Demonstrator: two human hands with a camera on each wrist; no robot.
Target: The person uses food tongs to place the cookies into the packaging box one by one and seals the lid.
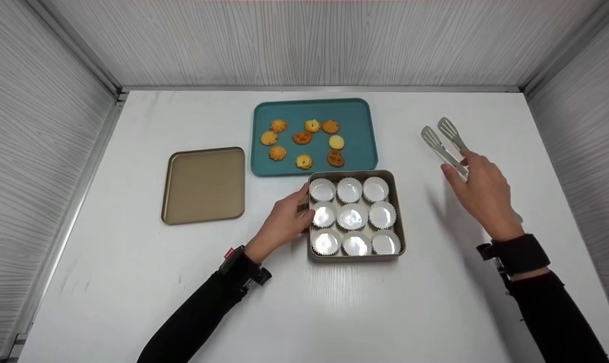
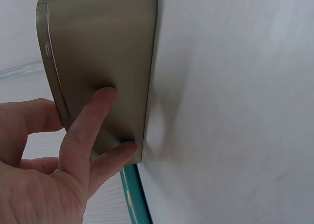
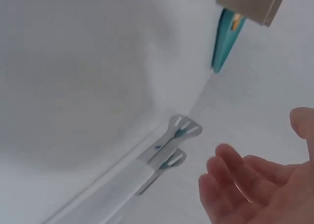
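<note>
A square metal baking tin (image 1: 357, 258) holds rows of white paper cups (image 1: 352, 217). My left hand (image 1: 284, 219) is at its left side, thumb over the rim and fingertips against the outer wall (image 2: 98, 42), pinching it. Metal tongs (image 1: 438, 146) with slotted heads lie on the right of the table. Above their middle hovers my right hand (image 1: 483, 191), hiding part of the handle. In the right wrist view a gap shows between the loosely bent fingers (image 3: 245, 180) and the tongs (image 3: 162, 150); the hand holds nothing.
A teal tray (image 1: 357, 113) with several cookies (image 1: 302, 137) lies just behind the tin. To the left is a flat gold-brown lid or shallow tray (image 1: 206, 186). Grey wood-patterned panels (image 1: 319, 45) border the white table (image 1: 183, 282) at the back and sides.
</note>
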